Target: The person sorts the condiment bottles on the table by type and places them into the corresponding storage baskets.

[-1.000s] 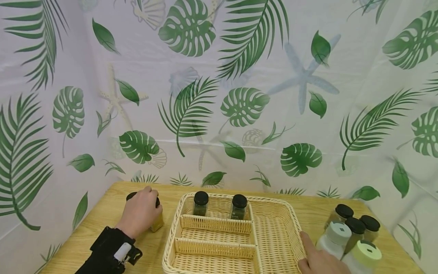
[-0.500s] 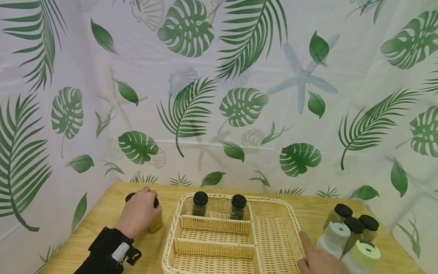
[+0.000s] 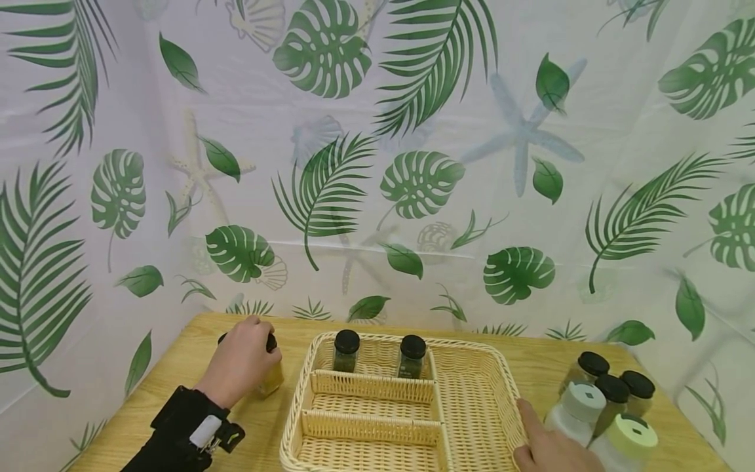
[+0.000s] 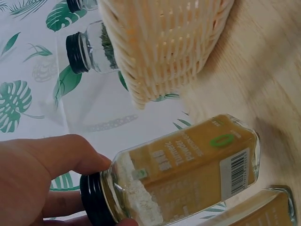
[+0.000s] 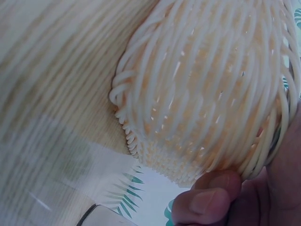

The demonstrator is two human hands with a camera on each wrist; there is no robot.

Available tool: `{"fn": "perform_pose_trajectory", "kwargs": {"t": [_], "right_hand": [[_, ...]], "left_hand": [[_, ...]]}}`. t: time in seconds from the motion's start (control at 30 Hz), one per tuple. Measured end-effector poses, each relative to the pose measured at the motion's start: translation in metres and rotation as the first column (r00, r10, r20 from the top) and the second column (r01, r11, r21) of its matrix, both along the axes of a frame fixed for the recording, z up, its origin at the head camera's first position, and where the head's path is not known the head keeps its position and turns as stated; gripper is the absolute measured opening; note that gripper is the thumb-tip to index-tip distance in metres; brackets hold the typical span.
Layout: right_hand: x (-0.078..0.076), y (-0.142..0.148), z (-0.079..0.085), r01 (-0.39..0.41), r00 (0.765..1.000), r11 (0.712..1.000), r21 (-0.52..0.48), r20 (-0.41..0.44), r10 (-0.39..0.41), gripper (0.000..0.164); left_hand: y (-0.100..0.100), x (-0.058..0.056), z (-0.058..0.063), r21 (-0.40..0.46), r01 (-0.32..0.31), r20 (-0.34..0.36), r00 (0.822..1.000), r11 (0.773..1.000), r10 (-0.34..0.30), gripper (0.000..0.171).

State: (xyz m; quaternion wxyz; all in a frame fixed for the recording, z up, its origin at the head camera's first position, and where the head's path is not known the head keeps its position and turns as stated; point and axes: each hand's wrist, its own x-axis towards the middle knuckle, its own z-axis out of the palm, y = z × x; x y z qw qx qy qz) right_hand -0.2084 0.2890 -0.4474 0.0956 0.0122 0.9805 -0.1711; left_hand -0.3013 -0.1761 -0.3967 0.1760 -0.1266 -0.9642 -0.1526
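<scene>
Left of the wicker basket (image 3: 474,406), over the near-left part of the wooden table (image 3: 168,380), the turmeric powder jar (image 4: 183,169) hangs from the left hand (image 3: 238,364), whose thumb and fingers are clamped on its black cap (image 4: 98,198). Whether the jar's base touches the wood, I cannot tell. Another amber-filled jar (image 4: 263,209) is just beside it. On the opposite side, the right hand (image 3: 554,446) grips the basket's right rim, fingertips against the weave. Two dividers split the basket's left part into three compartments, with one long compartment on the right; the farthest of the three holds two black-capped jars (image 3: 345,360) of green contents, standing apart. Right of the basket cluster three dark-capped jars (image 3: 639,396), a white bottle (image 3: 569,419) with a grey-white cap and a bottle (image 3: 613,455) with a yellow-green cap. Behind the table hangs a leaf-printed sheet (image 3: 436,262).
</scene>
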Motion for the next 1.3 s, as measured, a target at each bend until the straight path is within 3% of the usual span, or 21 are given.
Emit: {"fn": "perform_pose_trajectory", "kwargs": {"t": [0.73, 1.3], "right_hand": [[0.0, 0.002, -0.005, 0.004, 1.0, 1.0, -0.026, -0.007, -0.004, 0.068], [0.001, 0.002, -0.005, -0.005, 1.0, 0.998, -0.056, -0.016, 0.004, 0.068]], "left_hand": [[0.017, 0.012, 0.028, 0.032, 0.026, -0.066, 0.998, 0.999, -0.024, 0.023], [0.035, 0.033, 0.052, 0.017, 0.073, -0.128, 0.989, 0.997, -0.07, 0.025]]}}
